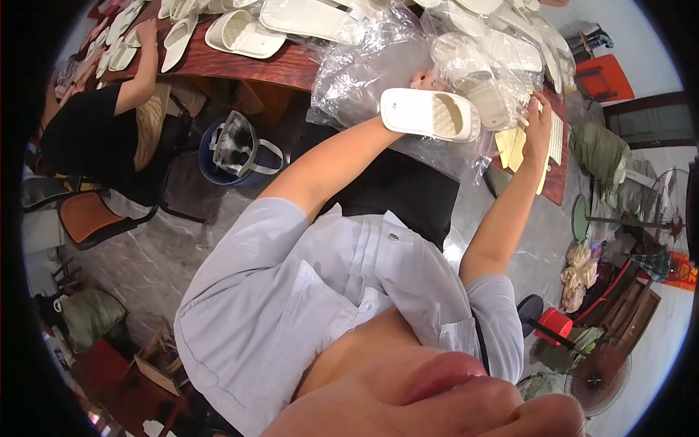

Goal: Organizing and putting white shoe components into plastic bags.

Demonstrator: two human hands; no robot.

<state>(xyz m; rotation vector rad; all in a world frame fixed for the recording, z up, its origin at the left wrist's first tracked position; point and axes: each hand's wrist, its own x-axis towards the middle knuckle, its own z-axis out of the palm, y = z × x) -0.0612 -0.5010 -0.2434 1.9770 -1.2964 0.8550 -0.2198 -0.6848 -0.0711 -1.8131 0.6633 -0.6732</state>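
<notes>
An off-white slide slipper [429, 114] is in my left hand [428, 80], sole side tilted toward the table's front edge. Most of that hand is hidden behind the slipper; only fingertips show past its far side. My right hand [537, 125] is over the table's right end with its fingers apart, beside yellow paper sheets [511, 146] and a white printed sheet [556, 138]. Clear plastic bags [375, 69] lie crumpled around the slipper. More slippers in clear plastic [486, 98] lie between my hands, just beyond the held one.
Loose off-white slippers [247, 35] cover the far side of the red-brown table [255, 71]. At left, another person in a black top [91, 138] handles slippers. A blue bin [211, 156] with a bag stands on the floor near an orange-brown chair [91, 217]. Standing fans [598, 379] are at right.
</notes>
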